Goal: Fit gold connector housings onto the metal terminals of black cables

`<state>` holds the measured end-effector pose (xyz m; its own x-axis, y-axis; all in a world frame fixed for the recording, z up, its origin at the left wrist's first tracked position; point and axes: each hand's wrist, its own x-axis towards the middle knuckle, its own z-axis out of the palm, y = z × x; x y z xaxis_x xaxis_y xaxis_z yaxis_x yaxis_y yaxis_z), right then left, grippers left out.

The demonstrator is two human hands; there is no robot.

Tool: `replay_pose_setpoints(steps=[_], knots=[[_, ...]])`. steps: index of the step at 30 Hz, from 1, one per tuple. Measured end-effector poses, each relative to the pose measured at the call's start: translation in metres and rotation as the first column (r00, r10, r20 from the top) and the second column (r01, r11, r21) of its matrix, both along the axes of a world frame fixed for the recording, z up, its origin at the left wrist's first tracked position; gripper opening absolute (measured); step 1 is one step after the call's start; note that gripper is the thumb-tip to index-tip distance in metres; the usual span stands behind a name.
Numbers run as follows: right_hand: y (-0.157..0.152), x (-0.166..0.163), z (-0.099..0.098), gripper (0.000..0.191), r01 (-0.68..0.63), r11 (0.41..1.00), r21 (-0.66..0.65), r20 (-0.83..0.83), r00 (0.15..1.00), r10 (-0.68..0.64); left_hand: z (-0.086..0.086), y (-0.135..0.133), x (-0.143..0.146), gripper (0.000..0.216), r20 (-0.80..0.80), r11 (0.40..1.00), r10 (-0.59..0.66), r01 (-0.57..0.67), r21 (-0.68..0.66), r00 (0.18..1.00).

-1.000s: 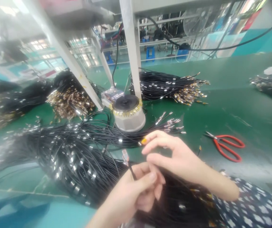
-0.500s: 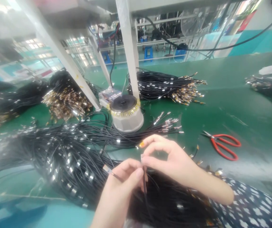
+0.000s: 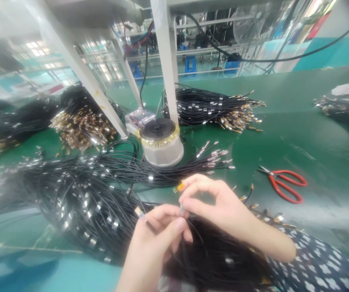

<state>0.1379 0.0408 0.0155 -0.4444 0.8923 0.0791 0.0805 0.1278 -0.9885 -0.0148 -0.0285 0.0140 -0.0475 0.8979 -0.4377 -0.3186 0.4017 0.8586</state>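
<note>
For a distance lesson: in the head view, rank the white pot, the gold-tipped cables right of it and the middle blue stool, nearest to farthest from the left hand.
From the left hand:
1. White pot, straight ahead
2. Gold-tipped cables, farther back, right
3. Blue stool, beyond the table

Bright, hazy workshop. Green tabletop [image 3: 308,109] stretching far right; white metal posts [image 3: 164,48] holding overhead shelf [image 3: 205,4]. Behind: blue stools [image 3: 190,61] on pale teal floor [image 3: 203,69]. Right: wall [image 3: 345,51], white above turquoise. Upper left: blurred, glowing window-like panes [image 3: 37,49].
</note>
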Motion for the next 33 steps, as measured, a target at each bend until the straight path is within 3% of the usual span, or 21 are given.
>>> replay_pose_setpoints(steps=[10,21,27,33], knots=[[-0.002,0.001,0.004,0.007,-0.094,0.994,-0.054,-0.065,0.994,0.090,-0.001,0.003,0.000,0.023,0.138,0.997,-0.032,0.040,-0.060,0.990],[0.003,0.000,-0.001,0.008,-0.155,0.976,-0.152,-0.151,0.980,0.132,-0.010,0.003,-0.007,0.034,0.057,0.993,-0.118,0.119,-0.011,0.991],[0.001,0.000,-0.004,0.008,-0.189,0.956,-0.223,-0.220,0.965,0.139,-0.010,0.004,-0.005,0.029,0.054,0.992,-0.106,0.102,0.068,0.993],[-0.002,-0.001,-0.005,0.006,-0.185,0.956,-0.227,-0.207,0.969,0.138,-0.011,0.002,0.000,0.025,0.088,0.999,-0.046,0.044,0.029,0.995]])
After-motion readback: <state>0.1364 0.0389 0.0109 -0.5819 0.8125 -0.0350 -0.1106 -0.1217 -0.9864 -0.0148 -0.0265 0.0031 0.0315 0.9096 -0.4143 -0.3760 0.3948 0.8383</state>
